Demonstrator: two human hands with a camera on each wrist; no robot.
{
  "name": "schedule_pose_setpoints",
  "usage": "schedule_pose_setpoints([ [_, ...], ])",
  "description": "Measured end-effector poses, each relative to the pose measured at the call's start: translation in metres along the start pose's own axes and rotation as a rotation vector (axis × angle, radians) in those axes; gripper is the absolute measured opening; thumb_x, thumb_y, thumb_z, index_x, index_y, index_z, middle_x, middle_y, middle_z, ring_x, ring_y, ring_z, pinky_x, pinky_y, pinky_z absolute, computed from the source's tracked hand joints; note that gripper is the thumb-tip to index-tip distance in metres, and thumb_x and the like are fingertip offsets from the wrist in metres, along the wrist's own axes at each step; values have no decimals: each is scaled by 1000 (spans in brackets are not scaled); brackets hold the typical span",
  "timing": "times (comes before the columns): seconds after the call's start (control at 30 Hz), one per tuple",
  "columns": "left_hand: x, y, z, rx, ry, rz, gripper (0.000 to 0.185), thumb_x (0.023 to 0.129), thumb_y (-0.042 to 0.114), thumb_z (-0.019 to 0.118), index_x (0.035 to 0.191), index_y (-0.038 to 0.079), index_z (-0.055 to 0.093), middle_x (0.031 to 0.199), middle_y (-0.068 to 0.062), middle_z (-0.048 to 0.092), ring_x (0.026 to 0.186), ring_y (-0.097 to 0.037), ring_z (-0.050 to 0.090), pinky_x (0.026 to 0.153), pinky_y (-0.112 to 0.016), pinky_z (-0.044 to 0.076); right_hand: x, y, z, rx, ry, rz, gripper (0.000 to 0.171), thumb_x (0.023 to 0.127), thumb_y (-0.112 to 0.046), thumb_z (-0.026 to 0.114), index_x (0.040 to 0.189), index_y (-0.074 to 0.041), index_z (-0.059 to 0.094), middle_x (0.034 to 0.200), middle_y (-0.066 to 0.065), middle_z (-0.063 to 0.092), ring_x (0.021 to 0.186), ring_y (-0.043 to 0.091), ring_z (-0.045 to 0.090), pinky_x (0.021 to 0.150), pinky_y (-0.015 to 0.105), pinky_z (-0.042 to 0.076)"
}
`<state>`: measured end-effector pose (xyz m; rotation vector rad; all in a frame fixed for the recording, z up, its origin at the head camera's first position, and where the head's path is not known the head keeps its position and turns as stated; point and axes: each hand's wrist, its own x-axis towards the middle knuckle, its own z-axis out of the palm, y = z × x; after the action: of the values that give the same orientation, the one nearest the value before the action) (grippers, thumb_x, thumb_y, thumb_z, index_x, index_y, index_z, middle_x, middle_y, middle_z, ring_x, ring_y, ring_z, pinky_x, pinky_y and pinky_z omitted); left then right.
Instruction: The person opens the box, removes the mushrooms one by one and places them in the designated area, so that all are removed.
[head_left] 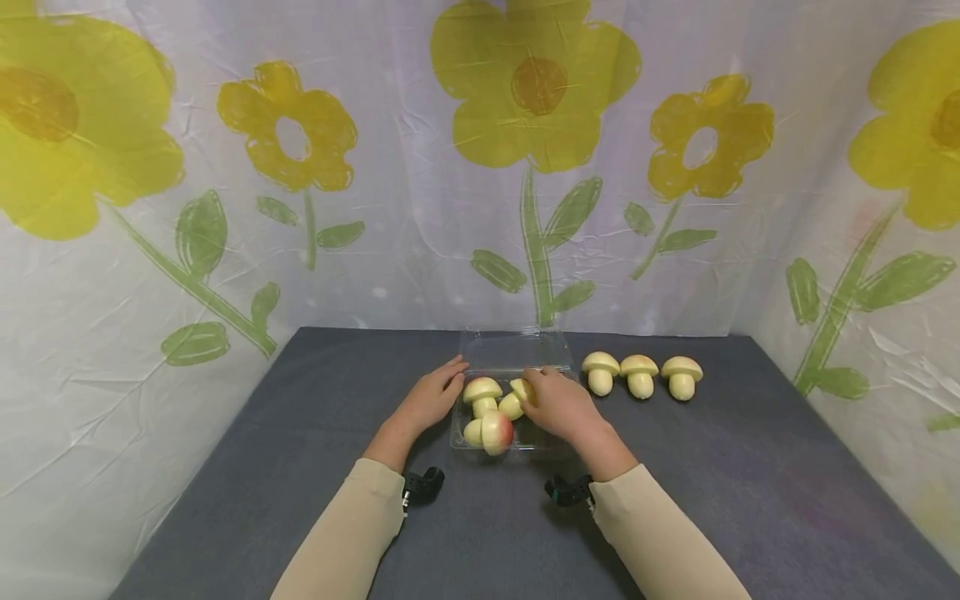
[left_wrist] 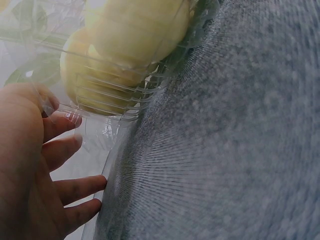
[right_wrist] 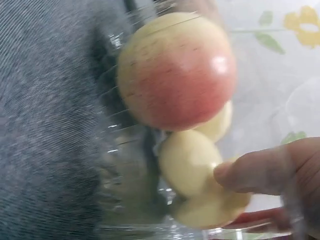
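A clear plastic clamshell box point(head_left: 551, 443) stands on the table with its lid point(head_left: 517, 348) raised at the back. Inside are three cream mushrooms with reddish tints: one upright point(head_left: 482, 392), one lying at the front point(head_left: 495, 432), and a tilted one point(head_left: 512, 405) under my right hand point(head_left: 564, 403). In the right wrist view, the right thumb point(right_wrist: 245, 172) presses on this pale mushroom point(right_wrist: 190, 162), with fingers on its far side, partly hidden. At the box's left wall, my left hand point(head_left: 429, 400) rests with fairly straight, spread fingers point(left_wrist: 80, 189) touching the plastic and table.
Three more mushrooms stand upright in a row right of the box: the nearest point(head_left: 601, 373), the middle point(head_left: 640, 377) and the farthest point(head_left: 682, 377). The dark cloth-covered table point(head_left: 300, 500) meets a flower-printed curtain point(head_left: 405, 208) behind and at the sides.
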<state>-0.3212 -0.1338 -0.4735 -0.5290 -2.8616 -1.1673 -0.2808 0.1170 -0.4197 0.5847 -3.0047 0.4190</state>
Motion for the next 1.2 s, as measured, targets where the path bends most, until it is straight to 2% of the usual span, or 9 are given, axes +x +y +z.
schedule_pose_setpoints([
  [0.17, 0, 1, -1, 0, 0, 2, 48, 113, 30, 40, 156, 9, 46, 166, -6, 30, 150, -32, 33, 119, -54, 31, 4, 2, 7, 6, 1, -7, 47, 97, -20, 70, 142, -10, 58, 100, 12, 62, 74, 23, 54, 60, 41, 45],
  [0.3, 0, 0, -2, 2, 2, 5, 48, 113, 31, 39, 155, 9, 47, 166, -6, 31, 150, -32, 33, 120, -54, 31, 4, 2, 6, 11, 13, -19, 48, 96, -18, 70, 141, -9, 58, 93, 9, 60, 71, 22, 52, 59, 40, 43],
  [0.5, 1, -1, -2, 1, 4, 10, 48, 113, 31, 39, 155, 9, 47, 166, -6, 31, 149, -32, 34, 119, -54, 32, 4, 0, 3, 8, 3, -25, 50, 96, -19, 68, 144, -11, 57, 110, 14, 66, 72, 22, 51, 57, 38, 40],
  [0.63, 0, 0, -1, -1, 4, 11, 47, 113, 29, 40, 155, 8, 47, 166, -7, 31, 149, -33, 35, 118, -55, 32, 2, 0, -1, 29, -13, -9, 51, 96, -20, 68, 146, -13, 57, 121, 17, 64, 72, 22, 52, 57, 40, 41],
  [0.8, -1, 1, 0, -9, 12, 19, 47, 113, 28, 41, 154, 6, 48, 165, -8, 32, 148, -34, 35, 119, -56, 32, -2, 3, -10, 67, -2, -5, 50, 97, -21, 67, 146, -14, 57, 120, 17, 59, 70, 23, 51, 57, 43, 42],
  [1.0, 0, -2, 1, -13, 2, 18, 47, 113, 29, 40, 155, 7, 47, 166, -7, 32, 149, -32, 34, 119, -55, 31, -7, 5, -25, 149, 23, -3, 51, 96, -19, 66, 146, -13, 57, 120, 20, 56, 68, 24, 51, 58, 40, 42],
  [1.2, 1, -3, 0, -11, 9, 21, 48, 113, 31, 40, 155, 8, 48, 165, -7, 32, 149, -32, 34, 120, -54, 31, -9, 8, -34, 254, 32, -5, 49, 95, -16, 67, 144, -12, 58, 120, 20, 51, 77, 26, 52, 63, 41, 44],
])
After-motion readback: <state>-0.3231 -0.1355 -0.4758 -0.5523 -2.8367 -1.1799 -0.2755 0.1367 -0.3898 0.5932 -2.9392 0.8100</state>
